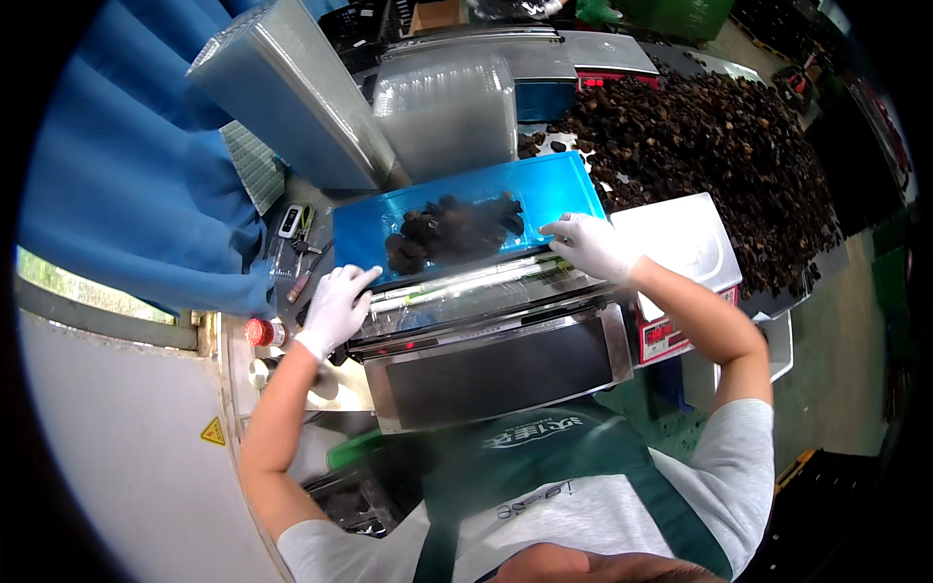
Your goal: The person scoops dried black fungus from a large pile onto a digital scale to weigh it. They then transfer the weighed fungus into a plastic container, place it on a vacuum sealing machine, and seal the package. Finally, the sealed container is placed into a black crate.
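Observation:
Dark, dried, irregular pieces (452,228) lie in clear plastic in the middle of a blue tray (369,223) on a steel sealing machine (491,355). Clear film and a white-green strip (466,282) cross the machine just in front of the pile. My white-gloved left hand (340,301) rests at the tray's near left corner, fingers stretched out. My right hand (588,243), also gloved, is at the tray's right, fingers apart and slightly bent near the plastic's edge. Whether either fingertip pinches the film is too small to tell.
A large heap of dark pieces (709,146) covers the right-hand worktop, beside a red-and-steel scale (680,228). Stacked clear containers (442,117) stand behind the tray. A blue curtain (126,175), small tools (292,228) and a red-lidded jar (259,332) are at the left.

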### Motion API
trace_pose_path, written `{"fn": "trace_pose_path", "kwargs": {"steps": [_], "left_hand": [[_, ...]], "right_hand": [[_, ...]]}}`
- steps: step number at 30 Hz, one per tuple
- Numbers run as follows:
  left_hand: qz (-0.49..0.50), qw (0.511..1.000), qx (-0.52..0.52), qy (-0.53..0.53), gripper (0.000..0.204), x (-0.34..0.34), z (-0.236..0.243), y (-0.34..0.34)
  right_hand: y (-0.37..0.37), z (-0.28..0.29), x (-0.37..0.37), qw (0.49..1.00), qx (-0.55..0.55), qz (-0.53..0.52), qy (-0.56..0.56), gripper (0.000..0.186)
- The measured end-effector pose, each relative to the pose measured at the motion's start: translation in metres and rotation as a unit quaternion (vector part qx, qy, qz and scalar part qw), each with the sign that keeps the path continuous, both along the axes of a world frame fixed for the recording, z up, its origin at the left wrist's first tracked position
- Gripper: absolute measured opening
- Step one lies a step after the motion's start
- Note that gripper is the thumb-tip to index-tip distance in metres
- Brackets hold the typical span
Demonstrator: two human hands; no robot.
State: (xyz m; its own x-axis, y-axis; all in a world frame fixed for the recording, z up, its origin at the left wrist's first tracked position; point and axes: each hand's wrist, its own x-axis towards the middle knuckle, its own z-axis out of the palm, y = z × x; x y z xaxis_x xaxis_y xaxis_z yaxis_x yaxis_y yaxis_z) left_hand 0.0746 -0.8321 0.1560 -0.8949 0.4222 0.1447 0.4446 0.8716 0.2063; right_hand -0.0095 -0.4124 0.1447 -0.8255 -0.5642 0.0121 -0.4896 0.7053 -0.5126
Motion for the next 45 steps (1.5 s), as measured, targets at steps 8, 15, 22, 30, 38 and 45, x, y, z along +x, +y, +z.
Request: {"fn": "trace_pose_path", "kwargs": {"steps": [8, 15, 22, 30, 38, 45], "left_hand": [[-0.249, 0.924, -0.289, 0.011, 0.061, -0.006, 0.018, -0.02], [-0.067, 0.989, -0.064, -0.116, 0.04, 0.04, -0.002, -0.044], [0.104, 0.896, 0.42, -0.098, 0.032, 0.043, 0.094, -0.057], [-0.053, 0.966, -0.202, 0.151, 0.075, -0.146, -0.022, -0.046], [0.139, 0.815, 0.513, -0.232, 0.053, -0.086, -0.063, 0.009], [0.198, 0.624, 0.488, -0.577, 0.057, 0.075, -0.04, 0.04]], "right_hand": [[0.029, -0.011, -0.006, 0.914, 0.197, 0.293, 0.201, 0.052], [0.036, 0.022, 0.038, 0.972, 0.111, 0.199, 0.065, 0.031], [0.042, 0.122, 0.017, 0.946, -0.291, 0.024, -0.145, 0.027], [-0.014, -0.034, -0.123, 0.939, 0.134, 0.042, 0.314, 0.064], [-0.031, -0.047, -0.065, 0.943, -0.256, -0.016, -0.212, 0.049], [0.035, -0.087, 0.08, 0.689, -0.297, -0.12, -0.65, 0.056]]}}
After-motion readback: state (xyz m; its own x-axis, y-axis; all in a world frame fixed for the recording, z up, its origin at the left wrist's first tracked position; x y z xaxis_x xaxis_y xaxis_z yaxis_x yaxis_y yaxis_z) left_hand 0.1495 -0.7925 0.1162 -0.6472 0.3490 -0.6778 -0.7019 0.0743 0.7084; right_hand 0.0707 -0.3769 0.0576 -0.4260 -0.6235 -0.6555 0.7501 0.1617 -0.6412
